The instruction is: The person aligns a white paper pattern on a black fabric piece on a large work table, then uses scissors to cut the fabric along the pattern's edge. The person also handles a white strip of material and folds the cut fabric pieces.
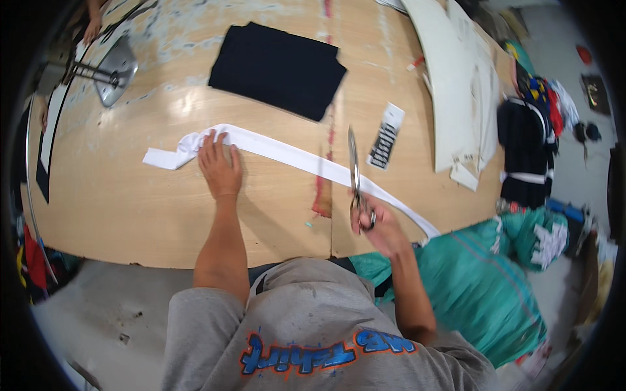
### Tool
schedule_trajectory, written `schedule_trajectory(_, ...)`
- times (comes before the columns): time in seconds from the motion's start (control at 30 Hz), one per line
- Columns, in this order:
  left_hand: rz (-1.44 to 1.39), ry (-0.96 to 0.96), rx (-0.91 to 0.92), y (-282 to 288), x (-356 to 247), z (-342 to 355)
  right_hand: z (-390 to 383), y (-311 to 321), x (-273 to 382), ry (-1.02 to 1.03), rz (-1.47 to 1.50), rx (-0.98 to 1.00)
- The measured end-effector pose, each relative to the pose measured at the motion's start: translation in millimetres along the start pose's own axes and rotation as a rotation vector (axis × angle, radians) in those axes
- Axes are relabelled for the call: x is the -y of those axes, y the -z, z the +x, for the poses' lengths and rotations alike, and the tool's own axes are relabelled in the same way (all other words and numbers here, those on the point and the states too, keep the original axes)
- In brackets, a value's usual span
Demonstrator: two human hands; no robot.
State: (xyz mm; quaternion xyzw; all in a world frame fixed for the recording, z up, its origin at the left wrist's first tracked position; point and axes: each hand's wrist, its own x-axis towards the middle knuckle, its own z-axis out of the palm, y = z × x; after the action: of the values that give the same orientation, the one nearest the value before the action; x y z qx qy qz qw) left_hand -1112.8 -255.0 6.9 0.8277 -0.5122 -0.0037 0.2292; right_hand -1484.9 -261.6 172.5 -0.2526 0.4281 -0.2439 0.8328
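A long white fabric strip (pixel 287 154) runs across the wooden table, from a crumpled, folded end at the left to the table's front edge at the right. My left hand (pixel 220 167) lies on the strip beside the crumpled part, its fingers stretched out and pressing down. In my right hand (pixel 386 229) is a pair of metal scissors (pixel 354 163), gripped by the handles. Their blades point away from me and look closed, crossing over or just above the strip. Beyond the strip rests a folded stack of dark fabric (pixel 277 68).
A printed black-and-white card (pixel 386 137) lies right of the scissors. White pattern pieces (pixel 456 85) cover the right side. At the far left stands a metal device (pixel 117 72); another person's hand (pixel 92 30) is near it. Green sacks (pixel 469 280) bulge against the front right edge.
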Motion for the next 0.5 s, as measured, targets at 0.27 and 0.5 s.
schedule_trajectory(0.27, -0.025, -0.070, -0.036, -0.5, -8.2, -6.4, -135.0, 47.3, -163.3, -0.009, -0.024, -0.473)
schedule_trajectory(0.5, -0.051, -0.139, 0.007, -6.7, 3.1, -11.2, -105.0, 82.2, -186.2, 0.025, -0.084, -0.537)
